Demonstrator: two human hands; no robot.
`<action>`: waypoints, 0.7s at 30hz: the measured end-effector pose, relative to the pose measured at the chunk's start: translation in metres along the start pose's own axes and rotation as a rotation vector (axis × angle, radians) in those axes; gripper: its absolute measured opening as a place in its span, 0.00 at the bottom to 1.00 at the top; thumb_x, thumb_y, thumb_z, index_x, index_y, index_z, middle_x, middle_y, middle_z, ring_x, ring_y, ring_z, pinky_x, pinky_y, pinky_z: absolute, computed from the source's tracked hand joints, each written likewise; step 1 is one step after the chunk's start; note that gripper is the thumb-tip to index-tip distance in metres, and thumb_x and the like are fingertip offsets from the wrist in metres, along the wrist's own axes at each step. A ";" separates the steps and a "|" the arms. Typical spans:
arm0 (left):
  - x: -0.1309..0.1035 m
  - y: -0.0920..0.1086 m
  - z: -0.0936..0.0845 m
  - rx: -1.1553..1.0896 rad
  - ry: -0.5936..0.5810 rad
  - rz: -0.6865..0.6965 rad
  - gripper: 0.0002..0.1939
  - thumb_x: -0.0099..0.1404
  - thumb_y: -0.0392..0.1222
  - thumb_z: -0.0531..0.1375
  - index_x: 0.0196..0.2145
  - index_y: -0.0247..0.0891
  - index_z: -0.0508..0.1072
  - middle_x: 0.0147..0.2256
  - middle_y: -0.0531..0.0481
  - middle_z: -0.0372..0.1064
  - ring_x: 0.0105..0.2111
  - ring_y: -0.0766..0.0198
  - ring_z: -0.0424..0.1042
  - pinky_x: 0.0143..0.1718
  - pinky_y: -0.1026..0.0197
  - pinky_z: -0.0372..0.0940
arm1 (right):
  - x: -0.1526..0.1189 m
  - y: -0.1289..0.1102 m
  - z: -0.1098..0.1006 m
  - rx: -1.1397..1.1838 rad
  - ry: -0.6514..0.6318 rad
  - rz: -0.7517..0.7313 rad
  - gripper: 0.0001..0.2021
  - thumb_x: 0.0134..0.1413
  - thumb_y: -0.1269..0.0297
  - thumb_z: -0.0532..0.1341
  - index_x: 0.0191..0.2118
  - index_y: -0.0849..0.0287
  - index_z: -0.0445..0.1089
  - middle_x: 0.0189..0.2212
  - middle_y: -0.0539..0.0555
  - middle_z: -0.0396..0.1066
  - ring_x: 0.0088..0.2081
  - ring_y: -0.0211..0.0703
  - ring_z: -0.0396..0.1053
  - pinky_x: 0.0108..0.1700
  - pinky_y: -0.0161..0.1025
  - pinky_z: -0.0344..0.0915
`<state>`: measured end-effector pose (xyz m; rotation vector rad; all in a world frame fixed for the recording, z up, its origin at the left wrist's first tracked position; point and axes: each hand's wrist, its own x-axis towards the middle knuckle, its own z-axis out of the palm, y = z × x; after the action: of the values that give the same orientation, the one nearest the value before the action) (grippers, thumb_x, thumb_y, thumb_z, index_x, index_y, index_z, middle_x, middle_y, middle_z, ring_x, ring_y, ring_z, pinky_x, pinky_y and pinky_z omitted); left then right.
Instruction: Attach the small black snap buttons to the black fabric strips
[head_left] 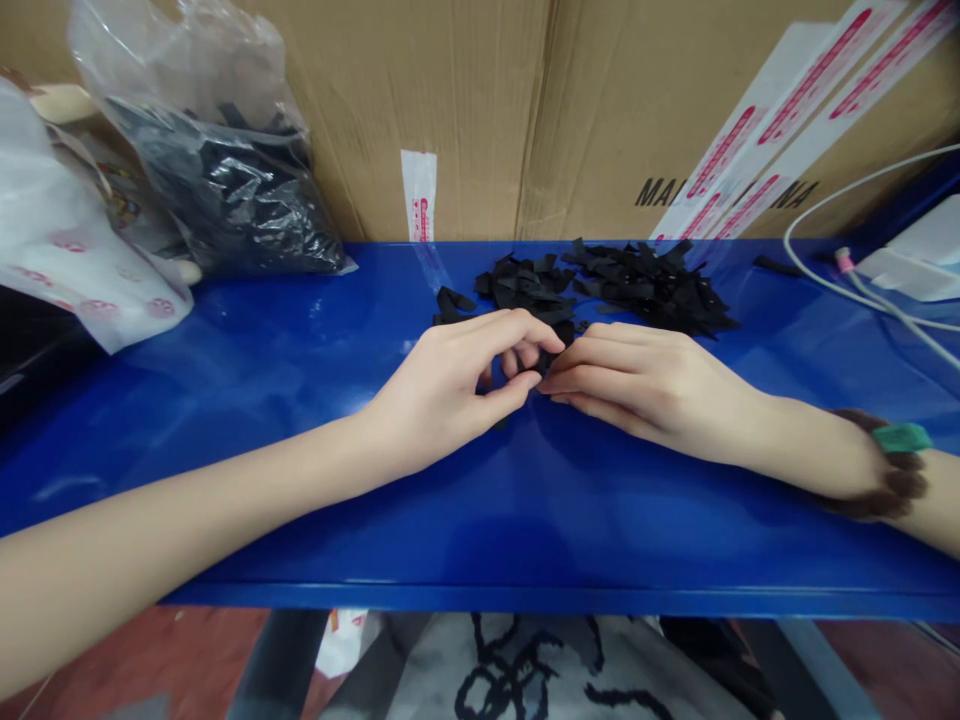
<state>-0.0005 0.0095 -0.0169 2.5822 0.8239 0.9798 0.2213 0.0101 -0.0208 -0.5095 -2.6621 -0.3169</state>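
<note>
My left hand (480, 375) is curled in a pinch, and a small black fabric piece (546, 360) shows at its thumb and index finger. From the other side my right hand (630, 385) meets it, fingers pressed together on the same black piece; its thumb is hidden. Just behind the hands lie two loose heaps of short black strips, a left heap (525, 285) and a larger right heap (660, 285). One folded black strip (454, 302) rests a little to the left of them.
A blue work surface (450, 520) stretches to cardboard boxes (450, 90) at the back. Clear plastic bag (247, 190) with black contents stands back left, beside a white printed bag (97, 270). A white cable (810, 270) loops at the right.
</note>
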 end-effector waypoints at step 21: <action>0.001 -0.002 -0.003 0.053 -0.024 -0.021 0.02 0.66 0.36 0.60 0.34 0.36 0.72 0.29 0.56 0.69 0.29 0.73 0.67 0.33 0.70 0.62 | -0.001 -0.001 -0.004 0.067 0.057 0.039 0.10 0.65 0.66 0.53 0.41 0.62 0.71 0.37 0.57 0.75 0.38 0.41 0.70 0.40 0.41 0.71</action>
<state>-0.0027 0.0117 -0.0155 2.6195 0.8804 0.9312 0.2232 0.0077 -0.0180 -0.5229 -2.5942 -0.2272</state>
